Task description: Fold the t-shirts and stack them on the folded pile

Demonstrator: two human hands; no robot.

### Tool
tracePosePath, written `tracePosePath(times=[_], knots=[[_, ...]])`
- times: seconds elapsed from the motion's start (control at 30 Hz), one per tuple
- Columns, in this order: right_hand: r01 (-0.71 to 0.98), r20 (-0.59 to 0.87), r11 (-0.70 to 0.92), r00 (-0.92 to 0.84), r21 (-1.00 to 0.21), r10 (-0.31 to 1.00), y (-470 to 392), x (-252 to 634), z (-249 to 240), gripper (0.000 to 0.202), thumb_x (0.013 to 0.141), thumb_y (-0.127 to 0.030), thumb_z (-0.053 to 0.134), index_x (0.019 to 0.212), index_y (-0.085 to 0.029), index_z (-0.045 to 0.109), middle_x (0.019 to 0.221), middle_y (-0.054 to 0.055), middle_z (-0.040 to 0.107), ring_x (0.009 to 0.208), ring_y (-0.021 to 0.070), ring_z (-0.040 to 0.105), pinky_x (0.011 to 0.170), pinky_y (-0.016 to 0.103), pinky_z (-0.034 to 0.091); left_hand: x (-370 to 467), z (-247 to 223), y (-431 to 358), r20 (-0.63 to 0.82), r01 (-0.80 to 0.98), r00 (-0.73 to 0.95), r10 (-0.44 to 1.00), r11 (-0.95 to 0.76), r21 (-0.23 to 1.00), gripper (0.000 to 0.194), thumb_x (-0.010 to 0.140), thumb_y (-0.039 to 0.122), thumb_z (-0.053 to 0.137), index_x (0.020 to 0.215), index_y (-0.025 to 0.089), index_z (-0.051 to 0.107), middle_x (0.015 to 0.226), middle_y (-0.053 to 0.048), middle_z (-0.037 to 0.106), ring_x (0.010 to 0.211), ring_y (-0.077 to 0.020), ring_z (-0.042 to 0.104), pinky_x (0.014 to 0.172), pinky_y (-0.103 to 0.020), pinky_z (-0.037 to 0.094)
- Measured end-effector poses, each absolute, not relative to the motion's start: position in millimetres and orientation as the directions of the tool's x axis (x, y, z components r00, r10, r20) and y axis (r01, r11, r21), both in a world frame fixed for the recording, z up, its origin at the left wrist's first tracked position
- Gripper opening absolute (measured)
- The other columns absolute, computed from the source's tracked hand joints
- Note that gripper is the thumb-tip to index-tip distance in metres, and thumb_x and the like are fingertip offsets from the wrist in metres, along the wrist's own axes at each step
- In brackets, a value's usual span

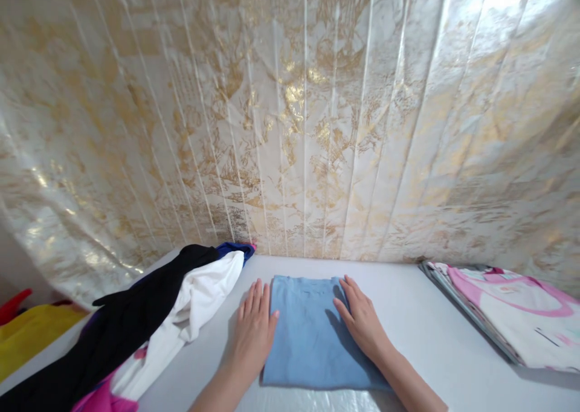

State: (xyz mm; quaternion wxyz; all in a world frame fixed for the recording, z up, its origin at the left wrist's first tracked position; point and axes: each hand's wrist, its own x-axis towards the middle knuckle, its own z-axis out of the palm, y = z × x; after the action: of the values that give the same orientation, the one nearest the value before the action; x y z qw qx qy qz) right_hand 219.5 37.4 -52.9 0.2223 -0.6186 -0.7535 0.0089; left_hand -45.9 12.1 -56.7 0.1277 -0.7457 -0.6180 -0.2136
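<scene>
A blue folded garment, probably a shirt, lies flat on the white table in front of me. Along its left edge rests my left hand, palm down with fingers stretched out and the thumb at the cloth's edge. My right hand lies over the garment's upper right side, its fingers extended and thumb spread onto the fabric. Neither hand grips the cloth. The garment's right edge is partly hidden under my right hand and forearm.
To the left lie loose clothes: a black garment, a white one and a pink one. Yellow cloth is beyond them. A stack of folded clothes sits at right. Shiny gold-patterned sheeting stands behind the table.
</scene>
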Motion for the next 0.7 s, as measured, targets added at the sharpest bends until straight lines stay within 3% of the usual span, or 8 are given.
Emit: tracePosePath(times=[0.17, 0.4, 0.47, 0.57, 0.7], knots=[[0.930, 0.355, 0.293, -0.202, -0.224, 0.913, 12, 207, -56, 0.051, 0.093, -0.036, 0.041, 0.137, -0.013, 0.047, 0.147, 0.014, 0.041, 0.137, 0.0259, 0.035, 0.109, 0.044, 0.033, -40, -49, -18, 0.428, 0.957, 0.244, 0.870, -0.288, 0.040, 0.048, 0.097, 0.029, 0.032, 0.141, 0.011, 0.039, 0.148, -0.013, 0.036, 0.137, -0.0251, 0.033, 0.105, -0.044, 0.039], [0.931, 0.226, 0.330, -0.291, -0.158, 0.930, -11, 172, -43, 0.065, 0.093, -0.053, 0.039, 0.143, -0.011, 0.039, 0.152, 0.014, 0.030, 0.140, 0.0286, 0.027, 0.112, 0.046, 0.027, -4, -35, -36, 0.261, 0.877, 0.452, 0.853, -0.479, 0.048, 0.049, 0.098, 0.034, 0.038, 0.142, 0.012, 0.039, 0.149, -0.012, 0.034, 0.137, -0.0253, 0.033, 0.107, -0.043, 0.036], [0.928, 0.219, 0.332, -0.293, -0.171, 0.931, -12, 173, -40, 0.066, 0.093, -0.053, 0.039, 0.143, -0.010, 0.039, 0.151, 0.014, 0.031, 0.140, 0.0285, 0.028, 0.112, 0.047, 0.027, -12, -37, -37, 0.270, 0.872, 0.450, 0.852, -0.484, 0.076, 0.050, 0.099, 0.034, 0.037, 0.144, 0.013, 0.034, 0.150, -0.013, 0.032, 0.138, -0.0242, 0.031, 0.108, -0.043, 0.035], [0.910, 0.318, 0.351, -0.272, -0.223, 0.908, -17, 186, -42, 0.056, 0.095, -0.047, 0.036, 0.140, -0.014, 0.044, 0.150, 0.013, 0.037, 0.139, 0.0261, 0.031, 0.110, 0.046, 0.031, -35, -43, -47, 0.365, 0.892, 0.366, 0.856, -0.434, 0.123, 0.050, 0.097, 0.032, 0.040, 0.143, 0.013, 0.033, 0.151, -0.015, 0.031, 0.139, -0.0246, 0.029, 0.106, -0.043, 0.036], [0.893, 0.435, 0.333, -0.182, -0.303, 0.882, -36, 222, -49, 0.045, 0.093, -0.040, 0.040, 0.131, -0.018, 0.051, 0.136, 0.013, 0.053, 0.127, 0.0263, 0.046, 0.101, 0.045, 0.041, -63, -51, -71, 0.461, 0.917, 0.202, 0.864, -0.331, 0.220, 0.025, 0.087, 0.027, 0.054, 0.110, 0.018, 0.055, 0.138, -0.015, 0.048, 0.133, -0.0297, 0.038, 0.099, -0.047, 0.041]])
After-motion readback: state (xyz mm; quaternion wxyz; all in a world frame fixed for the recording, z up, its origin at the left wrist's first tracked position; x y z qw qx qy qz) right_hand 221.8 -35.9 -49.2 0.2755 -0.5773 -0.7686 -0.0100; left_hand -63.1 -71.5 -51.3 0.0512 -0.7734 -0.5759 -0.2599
